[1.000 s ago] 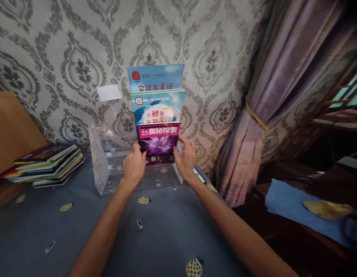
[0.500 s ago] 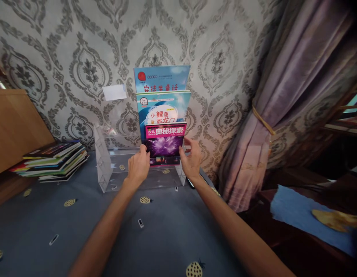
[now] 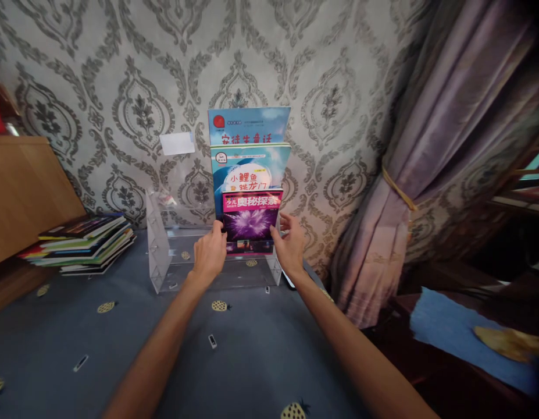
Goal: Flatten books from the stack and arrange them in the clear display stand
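A small pink and purple book (image 3: 252,224) stands upright in the front of a clear acrylic book rack (image 3: 159,256). My left hand (image 3: 210,250) is closed on its left edge, with the fingers curled at the side. On the opposite edge, my right hand (image 3: 290,241) presses its thumb against the cover, and its other fingers are bent beside and partly behind the book. Behind it rises a blue-green book (image 3: 252,163) with a white oval on the cover. A taller blue book (image 3: 249,123) is at the very back. The lower parts of both are hidden.
Left of the rack lies an uneven stack of books (image 3: 86,241), near a wooden panel (image 3: 31,192). A dark object, perhaps a phone (image 3: 289,281), lies behind my right wrist. A tied curtain (image 3: 374,233) hangs at the right, beside a blue cloth (image 3: 452,331).
The view has tilted up slightly, so the books and wall appear a little lower. Both hands stay at the small book's side edges.
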Demonstrator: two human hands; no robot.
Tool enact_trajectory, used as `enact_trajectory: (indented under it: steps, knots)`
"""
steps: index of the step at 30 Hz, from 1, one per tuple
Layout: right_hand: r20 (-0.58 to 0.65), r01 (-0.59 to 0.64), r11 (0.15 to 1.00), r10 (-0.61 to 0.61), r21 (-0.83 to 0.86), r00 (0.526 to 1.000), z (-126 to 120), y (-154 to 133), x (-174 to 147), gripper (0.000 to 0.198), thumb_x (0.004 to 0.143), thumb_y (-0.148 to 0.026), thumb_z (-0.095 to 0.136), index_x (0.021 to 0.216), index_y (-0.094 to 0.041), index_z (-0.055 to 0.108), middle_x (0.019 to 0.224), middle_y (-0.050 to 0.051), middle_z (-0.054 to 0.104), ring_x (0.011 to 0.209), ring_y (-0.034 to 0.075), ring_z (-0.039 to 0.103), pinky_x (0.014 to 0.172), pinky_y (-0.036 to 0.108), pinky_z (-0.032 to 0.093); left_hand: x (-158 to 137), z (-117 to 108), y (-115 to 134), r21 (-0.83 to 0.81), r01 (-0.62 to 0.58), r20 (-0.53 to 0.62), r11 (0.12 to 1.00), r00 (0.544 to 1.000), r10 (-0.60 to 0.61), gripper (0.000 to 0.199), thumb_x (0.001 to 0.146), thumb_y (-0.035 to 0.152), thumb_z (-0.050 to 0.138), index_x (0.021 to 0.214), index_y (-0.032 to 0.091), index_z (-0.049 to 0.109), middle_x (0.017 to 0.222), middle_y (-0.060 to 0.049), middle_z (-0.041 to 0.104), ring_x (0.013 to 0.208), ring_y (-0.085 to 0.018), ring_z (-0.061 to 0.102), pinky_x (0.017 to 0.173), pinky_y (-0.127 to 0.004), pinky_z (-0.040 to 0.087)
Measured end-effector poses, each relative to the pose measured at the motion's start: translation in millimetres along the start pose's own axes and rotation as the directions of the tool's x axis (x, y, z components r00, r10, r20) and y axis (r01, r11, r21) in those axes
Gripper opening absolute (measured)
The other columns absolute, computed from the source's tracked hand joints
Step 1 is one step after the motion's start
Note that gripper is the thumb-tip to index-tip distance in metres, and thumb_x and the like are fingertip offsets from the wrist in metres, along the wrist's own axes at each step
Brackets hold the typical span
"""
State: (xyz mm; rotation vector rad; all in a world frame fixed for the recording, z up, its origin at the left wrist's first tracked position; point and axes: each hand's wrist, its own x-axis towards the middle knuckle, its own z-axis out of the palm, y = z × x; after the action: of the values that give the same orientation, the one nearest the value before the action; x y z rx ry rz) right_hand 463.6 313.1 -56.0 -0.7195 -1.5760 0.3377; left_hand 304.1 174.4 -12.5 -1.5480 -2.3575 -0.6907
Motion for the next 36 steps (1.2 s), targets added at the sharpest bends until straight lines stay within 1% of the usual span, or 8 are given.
enact_trajectory:
  steps: [4, 7, 10, 14, 19, 24, 29, 36]
  knots:
    - [0.001, 0.014, 1.0, -0.014, -0.016, 1.0, 0, 0, 0, 0.042, 0.085, -0.035, 0.06, 0.123, -0.018, 0.059, 0.101, 0.01, 0.067, 0.085, 0.025, 0.061, 0.079, 0.043, 0.052, 0, 1, -1, -0.023, -0.003, -0.013, 1.0, 1.0, 0.003, 0.023, 0.104, 0.026, 0.04, 0.124, 0.019, 0.048, 0.106, -0.011, 0.075, 0.093, -0.028, 0.073, 0.074, -0.033, 0.047]
    - [-0.014, 0.013, 1.0, -0.013, -0.026, 1.0, 1, -1, -1, 0.041, 0.085, -0.035, 0.059, 0.123, -0.019, 0.059, 0.101, 0.01, 0.067, 0.087, 0.025, 0.061, 0.079, 0.042, 0.052, 0, 1, -2, -0.033, -0.003, -0.026, 0.999, 1.0, 0.002, 0.024, 0.104, 0.026, 0.04, 0.125, 0.018, 0.048, 0.104, -0.011, 0.075, 0.093, -0.028, 0.073, 0.074, -0.033, 0.047]
    - [-0.018, 0.014, 1.0, -0.014, -0.023, 1.0, 1, -3, -1, 0.041, 0.085, -0.036, 0.059, 0.122, -0.018, 0.06, 0.101, 0.011, 0.067, 0.089, 0.026, 0.062, 0.078, 0.042, 0.052, 0, 0, -3, -0.042, -0.005, -0.045, 0.999, 0.999, 0.003, 0.024, 0.104, 0.026, 0.039, 0.125, 0.018, 0.048, 0.107, -0.011, 0.075, 0.094, -0.028, 0.073, 0.075, -0.033, 0.047]
    - [-0.02, 0.004, 1.0, -0.004, 0.0, 1.0, 0, -7, 0, 0.04, 0.085, -0.035, 0.058, 0.121, -0.019, 0.061, 0.104, 0.012, 0.068, 0.091, 0.026, 0.063, 0.078, 0.042, 0.052, -1, -1, -3, -0.036, 0.008, -0.048, 0.999, 0.999, -0.009, 0.025, 0.105, 0.028, 0.039, 0.126, 0.019, 0.048, 0.107, -0.012, 0.075, 0.094, -0.028, 0.073, 0.076, -0.033, 0.047]
    - [-0.044, -0.018, 0.999, 0.019, 0.035, 0.999, -1, -13, 1, 0.038, 0.085, -0.034, 0.057, 0.119, -0.018, 0.062, 0.101, 0.011, 0.07, 0.09, 0.025, 0.065, 0.074, 0.039, 0.052, -1, -2, -3, -0.032, -0.005, -0.06, 0.999, 0.998, 0.003, 0.023, 0.105, 0.028, 0.04, 0.125, 0.019, 0.048, 0.106, -0.01, 0.075, 0.094, -0.027, 0.072, 0.074, -0.032, 0.046]
    - [-0.061, 0.006, 0.994, 0.001, 0.109, 0.998, -5, -18, 3, 0.036, 0.088, -0.034, 0.052, 0.119, -0.017, 0.061, 0.108, 0.013, 0.069, 0.092, 0.025, 0.065, 0.069, 0.036, 0.052, -1, -1, -4, -0.038, -0.025, -0.085, 0.999, 0.996, 0.022, 0.023, 0.104, 0.027, 0.04, 0.125, 0.019, 0.048, 0.107, -0.009, 0.075, 0.094, -0.026, 0.072, 0.073, -0.032, 0.045]
    - [-0.103, 0.05, 0.988, -0.036, 0.143, 0.994, -13, -25, 10, 0.031, 0.093, -0.032, 0.045, 0.117, -0.02, 0.062, 0.104, 0.01, 0.072, 0.094, 0.025, 0.067, 0.076, 0.038, 0.053, -2, -2, -3, -0.04, -0.024, -0.11, 0.999, 0.994, 0.02, 0.023, 0.105, 0.025, 0.035, 0.122, 0.019, 0.049, 0.109, -0.011, 0.073, 0.094, -0.026, 0.071, 0.074, -0.033, 0.047]
    - [-0.157, 0.091, 0.981, -0.064, 0.169, 0.986, -15, -27, 15, 0.029, 0.093, -0.033, 0.045, 0.113, -0.022, 0.063, 0.104, 0.008, 0.071, 0.093, 0.023, 0.066, 0.083, 0.04, 0.052, -4, -2, -2, -0.02, -0.038, -0.122, 0.999, 0.992, 0.035, 0.026, 0.102, 0.019, 0.031, 0.119, 0.017, 0.051, 0.101, -0.012, 0.072, 0.089, -0.029, 0.072, 0.072, -0.035, 0.048]
